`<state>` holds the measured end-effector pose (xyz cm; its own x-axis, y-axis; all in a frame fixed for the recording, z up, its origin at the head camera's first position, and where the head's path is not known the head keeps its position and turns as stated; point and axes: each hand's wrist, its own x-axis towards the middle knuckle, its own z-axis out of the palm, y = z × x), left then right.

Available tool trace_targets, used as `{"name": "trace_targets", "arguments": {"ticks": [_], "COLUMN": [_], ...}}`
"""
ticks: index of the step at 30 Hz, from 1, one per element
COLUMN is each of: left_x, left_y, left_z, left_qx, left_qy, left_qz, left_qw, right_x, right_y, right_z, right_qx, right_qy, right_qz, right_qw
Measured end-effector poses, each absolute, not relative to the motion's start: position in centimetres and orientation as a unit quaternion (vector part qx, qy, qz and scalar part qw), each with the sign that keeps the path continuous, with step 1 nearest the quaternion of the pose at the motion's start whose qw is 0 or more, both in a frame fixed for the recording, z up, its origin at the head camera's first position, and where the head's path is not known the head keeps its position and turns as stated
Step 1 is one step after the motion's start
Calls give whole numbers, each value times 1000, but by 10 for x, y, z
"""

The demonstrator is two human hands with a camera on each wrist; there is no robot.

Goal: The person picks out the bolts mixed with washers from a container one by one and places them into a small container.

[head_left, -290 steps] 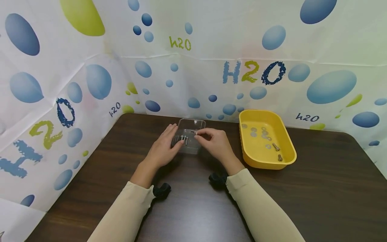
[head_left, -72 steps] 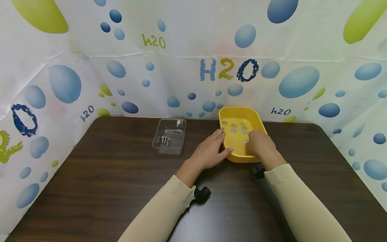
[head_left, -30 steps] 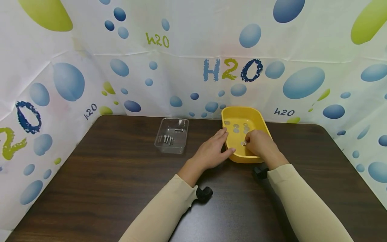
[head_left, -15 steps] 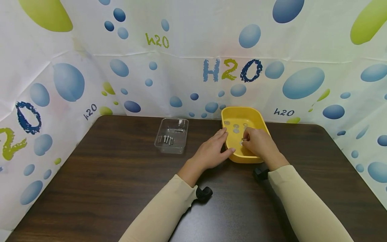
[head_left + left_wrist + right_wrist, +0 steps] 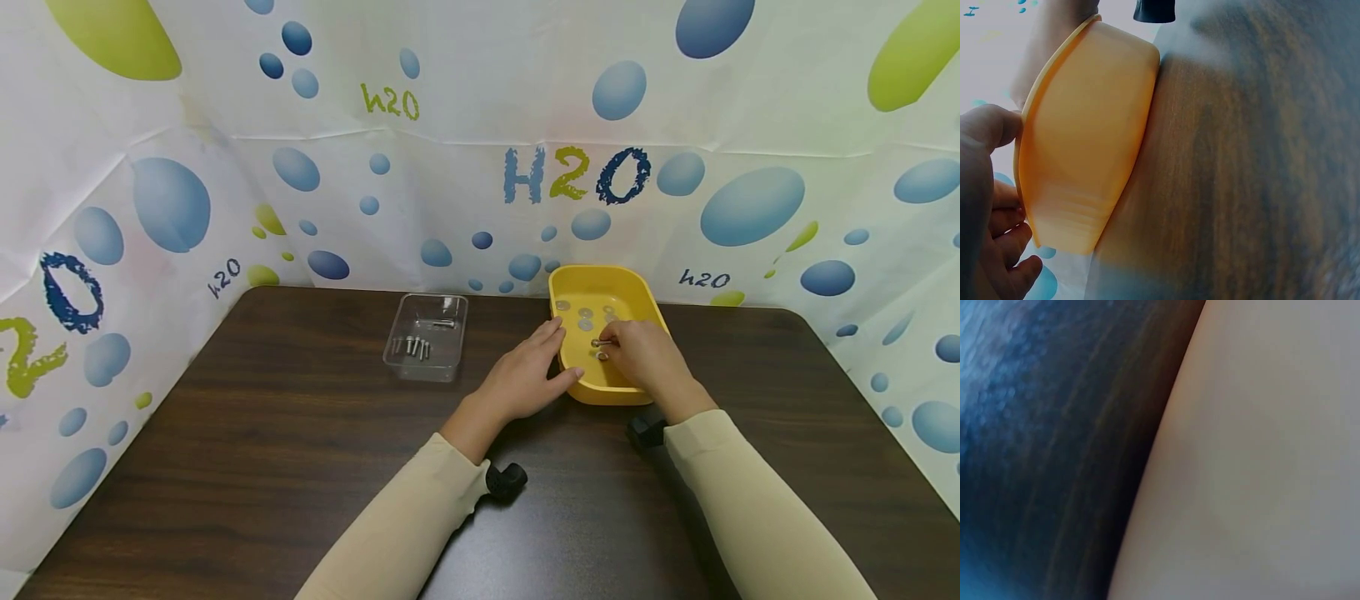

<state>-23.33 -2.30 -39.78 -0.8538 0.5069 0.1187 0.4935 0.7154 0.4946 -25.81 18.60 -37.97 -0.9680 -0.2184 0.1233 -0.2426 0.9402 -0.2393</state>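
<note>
In the head view, my right hand (image 5: 647, 354) reaches into the yellow tray (image 5: 607, 397) and pinches a small metal bolt (image 5: 597, 342) between thumb and fingertips. A washer (image 5: 602, 356) lies on the tray floor just below those fingertips. My left hand (image 5: 522, 372) rests against the tray's left rim with its fingers extended. The left wrist view has the left thumb (image 5: 999, 125) and fingers touching the rim, outside the tray wall (image 5: 1085, 131). More flat washers (image 5: 585, 323) lie deeper in the tray. Only a blurred tray wall (image 5: 1260, 450) and table show in the right wrist view.
A clear plastic box (image 5: 427, 372) stands left of the hands, with several bolts (image 5: 417, 347) inside, one lying farther back. Both containers stand near the back edge of the dark wooden table (image 5: 247, 467). A printed cloth (image 5: 450, 108) hangs behind and at the left.
Both hands have moved from the clear box to the yellow tray. In the last second the right fingers have lifted a bolt into sight, its head now pointing left. The left hand stays put.
</note>
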Motion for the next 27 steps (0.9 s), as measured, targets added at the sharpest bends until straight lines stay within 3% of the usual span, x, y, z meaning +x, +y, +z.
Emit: {"name": "trace_targets", "arguments": {"ticks": [27], "left_x": [-234], "left_y": [-24], "left_z": [-396], "left_qx": [277], "left_qy": [930], "left_qz": [241], "left_qw": [7], "right_x": [-249], "right_y": [196], "right_z": [-375], "right_qx": [121], "right_qy": [-957], "right_qz": [242], "right_qw": [108]}}
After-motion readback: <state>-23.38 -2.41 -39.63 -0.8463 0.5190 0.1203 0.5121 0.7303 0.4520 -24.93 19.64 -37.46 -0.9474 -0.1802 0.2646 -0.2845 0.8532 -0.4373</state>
